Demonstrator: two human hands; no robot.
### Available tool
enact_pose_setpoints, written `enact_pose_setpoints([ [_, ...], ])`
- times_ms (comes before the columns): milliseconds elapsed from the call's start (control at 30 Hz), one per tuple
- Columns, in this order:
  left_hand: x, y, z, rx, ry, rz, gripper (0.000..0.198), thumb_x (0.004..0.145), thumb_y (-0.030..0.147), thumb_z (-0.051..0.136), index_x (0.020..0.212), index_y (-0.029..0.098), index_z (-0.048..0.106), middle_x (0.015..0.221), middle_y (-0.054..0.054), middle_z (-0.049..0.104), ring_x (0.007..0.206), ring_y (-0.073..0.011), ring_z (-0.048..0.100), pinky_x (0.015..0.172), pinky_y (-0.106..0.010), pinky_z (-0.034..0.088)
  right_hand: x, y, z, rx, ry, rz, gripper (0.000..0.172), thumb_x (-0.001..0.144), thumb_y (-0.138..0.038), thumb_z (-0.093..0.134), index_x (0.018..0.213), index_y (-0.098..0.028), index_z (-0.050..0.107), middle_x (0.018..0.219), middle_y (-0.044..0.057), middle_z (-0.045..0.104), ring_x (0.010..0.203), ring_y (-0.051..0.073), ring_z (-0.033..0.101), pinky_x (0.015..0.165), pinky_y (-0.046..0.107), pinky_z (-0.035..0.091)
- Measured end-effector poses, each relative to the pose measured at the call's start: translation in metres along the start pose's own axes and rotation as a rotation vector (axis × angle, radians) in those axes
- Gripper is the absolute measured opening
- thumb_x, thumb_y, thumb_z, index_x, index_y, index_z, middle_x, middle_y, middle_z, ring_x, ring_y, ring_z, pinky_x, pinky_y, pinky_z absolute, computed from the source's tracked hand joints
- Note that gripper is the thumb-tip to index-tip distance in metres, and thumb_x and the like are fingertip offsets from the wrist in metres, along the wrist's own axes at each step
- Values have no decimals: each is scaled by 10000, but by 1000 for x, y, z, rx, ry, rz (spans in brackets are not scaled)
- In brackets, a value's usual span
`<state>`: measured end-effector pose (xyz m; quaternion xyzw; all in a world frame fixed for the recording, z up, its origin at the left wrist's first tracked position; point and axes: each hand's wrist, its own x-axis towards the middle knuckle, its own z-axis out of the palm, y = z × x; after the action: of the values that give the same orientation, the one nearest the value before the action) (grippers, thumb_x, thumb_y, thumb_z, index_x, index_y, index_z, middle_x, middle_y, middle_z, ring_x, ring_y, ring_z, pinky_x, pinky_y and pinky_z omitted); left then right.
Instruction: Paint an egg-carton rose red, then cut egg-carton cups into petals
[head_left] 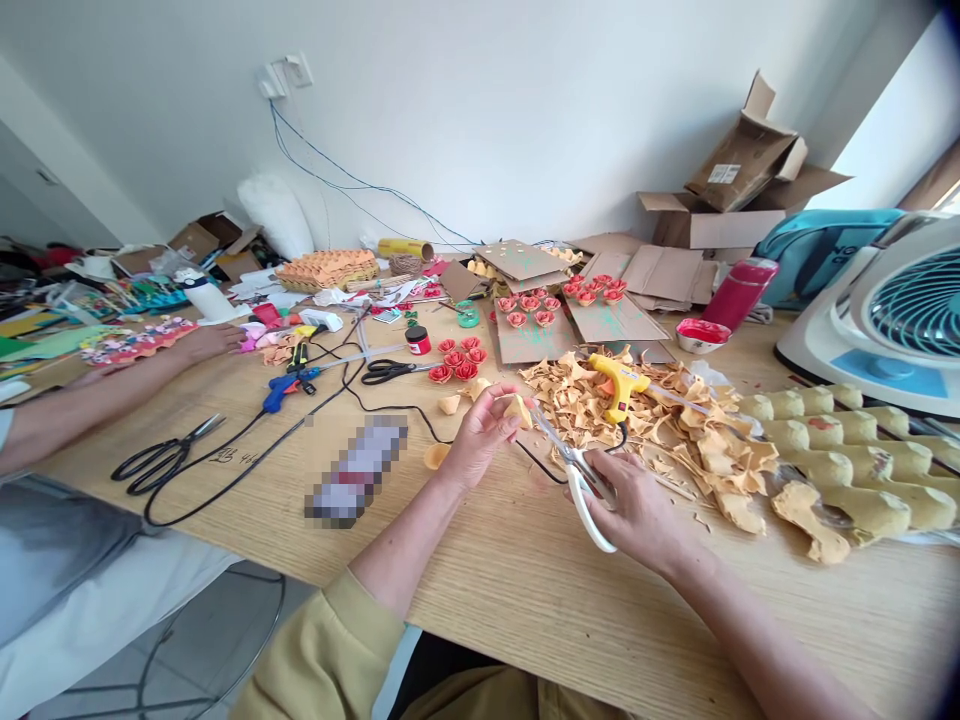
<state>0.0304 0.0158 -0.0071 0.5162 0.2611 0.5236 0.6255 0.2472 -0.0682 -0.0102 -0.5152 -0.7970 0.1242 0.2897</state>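
Between the fingertips of my left hand (486,432) is a small peach-coloured egg carton cup (517,410). My right hand (636,500) grips white-handled scissors (581,490), whose blades reach up to the left hand and the cup's right side. Whether the blades touch the cup I cannot tell. Beyond the scissors spreads a heap of peach carton scraps (562,400), with a yellow glue gun (619,385) lying on it. Another cut cup (436,456) lies left of my left wrist, and a pale cup (449,404) sits behind it.
Red paper roses (459,360) stand near black scissors (394,371). More roses sit on cardboard sheets (525,340). Egg cartons (847,470) and a fan (885,310) occupy the right. At left are a co-worker's arm (112,390), a blue glue gun (289,388), cables and other scissors (165,455).
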Motion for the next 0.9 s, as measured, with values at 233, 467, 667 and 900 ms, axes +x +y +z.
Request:
enact_pose_setpoints([
  [233,1,-5,2,115,-1,70,515,693,339,885,1076,195,573,1101,-86,720,1058,-193,656,899,-293,477,0,1,2,-18,11,-17,229,954,-372,527,782,-226,485,715,-13,587,658,147,526,738,309,386],
  [467,-6,-8,14,139,2,51,554,678,346,890,1060,219,511,1117,-83,708,1026,-205,665,836,-295,489,2,-5,2,-13,28,-15,206,942,-346,501,777,-226,469,711,-5,586,659,152,522,735,314,387],
  [667,-10,-11,16,234,35,92,546,698,307,877,1086,218,503,1171,-83,685,997,-178,645,808,-270,469,2,-4,4,-12,22,-17,215,957,-369,477,797,-226,463,735,6,593,689,167,540,781,338,387],
  [900,-13,-5,19,335,71,160,542,704,283,874,1098,223,507,1142,-95,725,895,-166,638,713,-249,443,3,-3,4,-43,14,-26,214,952,-375,494,803,-229,448,745,15,610,704,181,549,779,346,387],
])
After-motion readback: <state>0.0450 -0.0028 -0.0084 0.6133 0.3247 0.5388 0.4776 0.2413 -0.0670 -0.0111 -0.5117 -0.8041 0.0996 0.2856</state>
